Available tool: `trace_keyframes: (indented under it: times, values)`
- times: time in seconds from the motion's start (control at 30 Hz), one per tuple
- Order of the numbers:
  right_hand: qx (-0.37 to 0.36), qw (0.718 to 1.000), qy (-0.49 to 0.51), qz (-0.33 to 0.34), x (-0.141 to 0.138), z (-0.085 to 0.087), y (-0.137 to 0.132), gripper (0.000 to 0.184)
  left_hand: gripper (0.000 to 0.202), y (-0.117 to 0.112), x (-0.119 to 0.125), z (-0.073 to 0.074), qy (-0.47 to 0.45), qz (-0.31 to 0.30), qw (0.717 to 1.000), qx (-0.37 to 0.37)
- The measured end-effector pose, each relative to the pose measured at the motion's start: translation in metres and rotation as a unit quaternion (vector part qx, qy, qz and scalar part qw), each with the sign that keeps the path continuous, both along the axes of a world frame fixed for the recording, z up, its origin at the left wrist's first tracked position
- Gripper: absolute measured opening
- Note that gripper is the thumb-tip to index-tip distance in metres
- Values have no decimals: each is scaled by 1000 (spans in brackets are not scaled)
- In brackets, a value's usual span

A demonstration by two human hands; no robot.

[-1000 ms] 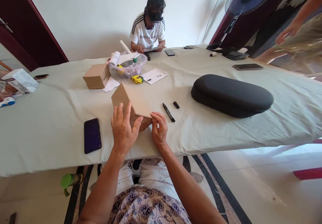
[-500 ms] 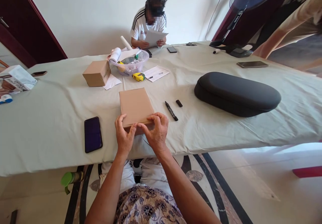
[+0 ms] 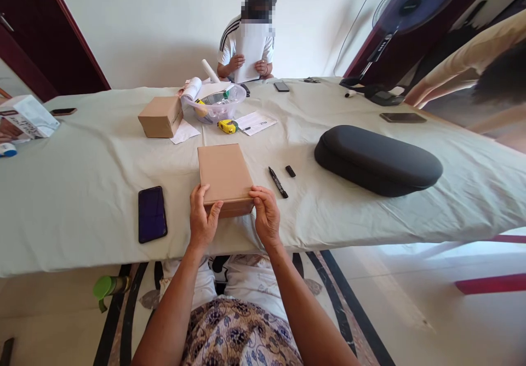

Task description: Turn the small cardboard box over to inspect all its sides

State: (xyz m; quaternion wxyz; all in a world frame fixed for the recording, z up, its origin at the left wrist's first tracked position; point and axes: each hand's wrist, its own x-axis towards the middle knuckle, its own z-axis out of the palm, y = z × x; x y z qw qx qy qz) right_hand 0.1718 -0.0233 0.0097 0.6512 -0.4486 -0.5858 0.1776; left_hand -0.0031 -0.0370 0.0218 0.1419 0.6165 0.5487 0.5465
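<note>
A flat brown cardboard box (image 3: 224,174) lies on the cloth-covered table (image 3: 82,179) right in front of me. My left hand (image 3: 203,221) grips its near left corner, thumb on top and fingers curled round the edge. My right hand (image 3: 267,217) grips the near right corner the same way. A black marker (image 3: 277,182) and its cap (image 3: 290,171) lie just right of the box. A dark phone (image 3: 152,213) lies to the left of my left hand.
A second cardboard box (image 3: 161,116), a clear bowl (image 3: 217,104), a yellow tape measure (image 3: 227,126) and papers (image 3: 255,122) sit farther back. A large black case (image 3: 376,159) lies at right. A person (image 3: 249,43) sits at the far end holding a sheet. A fan (image 3: 405,10) stands behind.
The box was tilted up on its edge a second ago; it now lies flat. Both hands shifted to its near corners. The far person lifted a sheet of paper.
</note>
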Motion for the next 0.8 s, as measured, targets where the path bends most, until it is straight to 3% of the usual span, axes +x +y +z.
trace_keyframes:
  times: [0.3, 0.53, 0.67, 0.8]
  values:
    - [-22, 999, 40, 25, 3, -5, 1, 22, 58, 5, -28, -13, 9, -63, 998, -15]
    - [-99, 991, 79, 50, 18, -19, -1, 28, 69, 5, -44, -31, -93, -117, 986, -76]
    - [-159, 982, 59, 81, 29, -17, 0, 23, 68, 3, -47, -31, -130, -136, 976, -106]
    - [-191, 974, 16, 122, 38, -13, 1, 23, 61, 1, -53, -29, -78, -133, 979, -133]
